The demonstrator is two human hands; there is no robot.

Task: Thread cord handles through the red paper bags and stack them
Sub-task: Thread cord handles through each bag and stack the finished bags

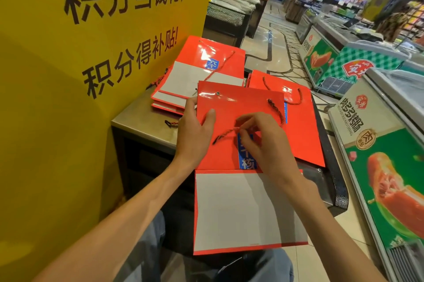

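The flat glossy red paper bag in work lies partly on the near edge of the steel counter, its grey folded base flap hanging toward the person's lap. The left hand grips the bag's left edge, thumb on the face and the other fingers hidden behind the paper. The right hand pinches the twisted red-and-black cord between thumb and fingertips near the middle of the bag; the cord's free tip lies to the left of that pinch, and its other end already sits in the right-hand hole at the top edge. The left metal eyelet is empty, so the threading looks half done.

The bag seems light and fairly stiff, with a slick coating that may slide on steel; holding it by an edge, as the left hand does, should steady it without creasing. The cord is soft and limp, so it is best pinched close to its tip to steer it through the eyelet.

On the far left of the counter rests a stack of folded red bags, and to the right lies a red bag with its cord handle fitted. A yellow printed wall panel stands on the left; supermarket chest freezers and an aisle run along the right.
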